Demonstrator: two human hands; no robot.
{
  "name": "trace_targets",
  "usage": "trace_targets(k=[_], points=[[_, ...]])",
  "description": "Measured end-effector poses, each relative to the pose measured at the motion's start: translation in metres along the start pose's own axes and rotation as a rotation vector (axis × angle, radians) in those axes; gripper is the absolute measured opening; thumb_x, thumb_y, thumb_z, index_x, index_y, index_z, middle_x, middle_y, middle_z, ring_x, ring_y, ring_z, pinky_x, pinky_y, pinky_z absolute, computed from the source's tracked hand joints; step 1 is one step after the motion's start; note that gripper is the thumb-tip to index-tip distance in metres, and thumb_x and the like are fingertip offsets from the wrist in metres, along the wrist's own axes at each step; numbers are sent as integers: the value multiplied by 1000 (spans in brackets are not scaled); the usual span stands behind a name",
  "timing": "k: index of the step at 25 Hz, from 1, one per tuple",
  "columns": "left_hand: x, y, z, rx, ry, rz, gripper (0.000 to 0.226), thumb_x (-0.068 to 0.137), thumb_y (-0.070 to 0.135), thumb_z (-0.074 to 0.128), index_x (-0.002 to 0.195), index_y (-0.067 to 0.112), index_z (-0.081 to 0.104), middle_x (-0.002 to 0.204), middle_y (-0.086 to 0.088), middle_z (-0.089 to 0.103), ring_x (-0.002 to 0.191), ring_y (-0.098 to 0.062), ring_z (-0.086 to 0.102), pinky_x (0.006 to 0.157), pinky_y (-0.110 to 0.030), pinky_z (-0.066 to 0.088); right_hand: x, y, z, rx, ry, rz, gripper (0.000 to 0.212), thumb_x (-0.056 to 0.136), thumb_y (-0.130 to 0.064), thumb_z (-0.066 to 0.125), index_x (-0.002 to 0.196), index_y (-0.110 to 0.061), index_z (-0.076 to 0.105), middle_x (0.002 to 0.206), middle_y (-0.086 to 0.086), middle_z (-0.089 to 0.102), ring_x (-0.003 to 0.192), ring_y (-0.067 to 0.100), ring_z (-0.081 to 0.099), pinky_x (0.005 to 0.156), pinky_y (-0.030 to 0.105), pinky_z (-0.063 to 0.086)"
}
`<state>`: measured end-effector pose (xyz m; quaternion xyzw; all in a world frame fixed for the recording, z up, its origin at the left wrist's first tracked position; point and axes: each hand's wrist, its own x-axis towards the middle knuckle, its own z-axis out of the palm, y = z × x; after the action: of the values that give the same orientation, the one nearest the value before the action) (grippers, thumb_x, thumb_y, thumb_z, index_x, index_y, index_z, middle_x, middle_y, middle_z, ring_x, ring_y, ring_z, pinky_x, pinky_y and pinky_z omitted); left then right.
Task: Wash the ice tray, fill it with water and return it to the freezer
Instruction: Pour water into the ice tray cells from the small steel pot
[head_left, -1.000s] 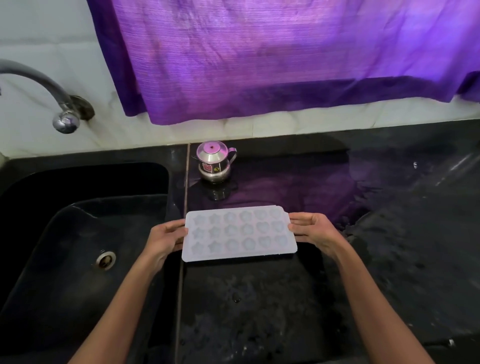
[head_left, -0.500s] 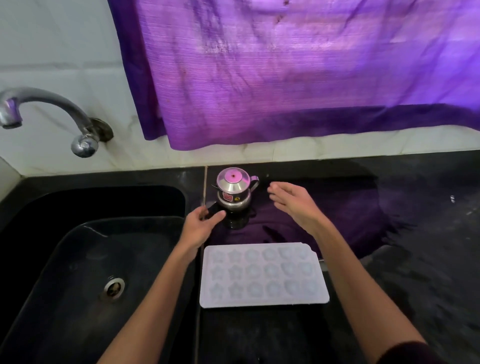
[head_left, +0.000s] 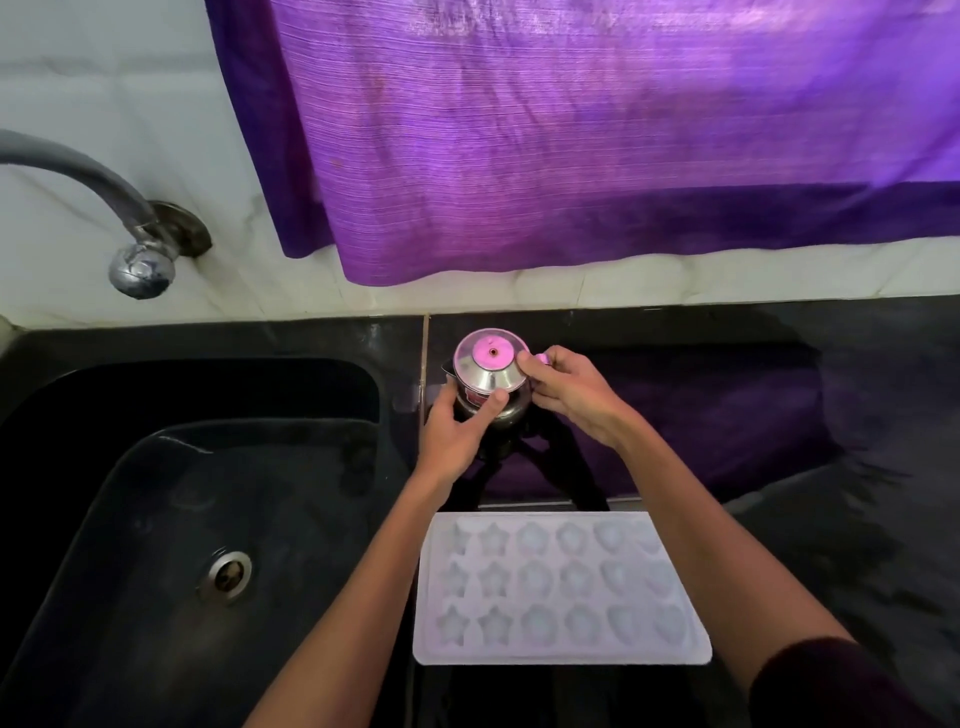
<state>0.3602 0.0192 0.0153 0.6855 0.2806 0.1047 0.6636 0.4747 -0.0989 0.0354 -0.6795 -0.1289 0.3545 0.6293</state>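
From my head view, my left hand (head_left: 457, 434) grips the small steel pot (head_left: 491, 382) — my right hand (head_left: 569, 397) pinches its lid edge. The ice tray (head_left: 558, 590) lies flat on the counter (head_left: 805, 467), nearer me, untouched between my forearms.

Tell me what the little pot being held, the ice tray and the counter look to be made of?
The small lidded pot: polished metal, probably stainless steel, with mirror-like reflections; its pink lid centre may only be the curtain's reflection. The ice tray: pale, matte, slightly translucent, likely silicone or soft plastic, with moulded star and heart cavities. The countertop: glossy black stone, perhaps granite, reflecting the purple curtain.
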Motion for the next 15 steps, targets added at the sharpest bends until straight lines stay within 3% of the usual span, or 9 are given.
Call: trace_targets(k=[3, 5, 8, 10, 15], points=[[-5, 2, 4, 15, -31, 34, 50, 84, 31, 67, 130, 22, 50, 120, 7, 62, 111, -6, 57, 83, -11, 46, -13, -1, -5, -31, 25, -24, 22, 87, -30, 64, 79, -14, 51, 84, 7, 61, 88, 20, 62, 98, 44, 49], [-14, 6, 11, 32, -32, 72, 55, 84, 37, 66, 134, 23, 48, 126, 5, 59, 118, -10, 54, 94, -19, 45, -29, -3, -10, -6, 59, -46, 24, 83, -31, 67, 78, -12, 53, 83, 10, 60, 84, 22, 59, 97, 47, 48], [-37, 20, 30, 43, -35, 167, 73, 76, 60, 61, 139, 28, 43, 137, 7, 52, 128, -10, 46, 108, -36, 38, -64, -17, -28, 29, 100, -123, 30, 70, -40, 69, 77, -14, 56, 78, 2, 65, 76, 11, 65, 89, 37, 55], [-59, 30, 47, 58, -64, 217, 78, 75, 67, 57, 141, 29, 40, 142, 7, 48, 132, -10, 41, 110, -40, 36, -94, -31, -45, 6, 137, -176, 30, 68, -40, 67, 75, -14, 56, 77, -2, 69, 73, 7, 65, 80, 30, 57], [-123, 27, 97, 139, -221, 311, 69, 86, 54, 50, 145, 23, 32, 148, -1, 39, 139, -21, 32, 112, -40, 33, -170, -36, -94, -124, 250, -219, 30, 69, -39, 67, 77, -11, 58, 80, 1, 71, 73, 11, 66, 72, 29, 58]])
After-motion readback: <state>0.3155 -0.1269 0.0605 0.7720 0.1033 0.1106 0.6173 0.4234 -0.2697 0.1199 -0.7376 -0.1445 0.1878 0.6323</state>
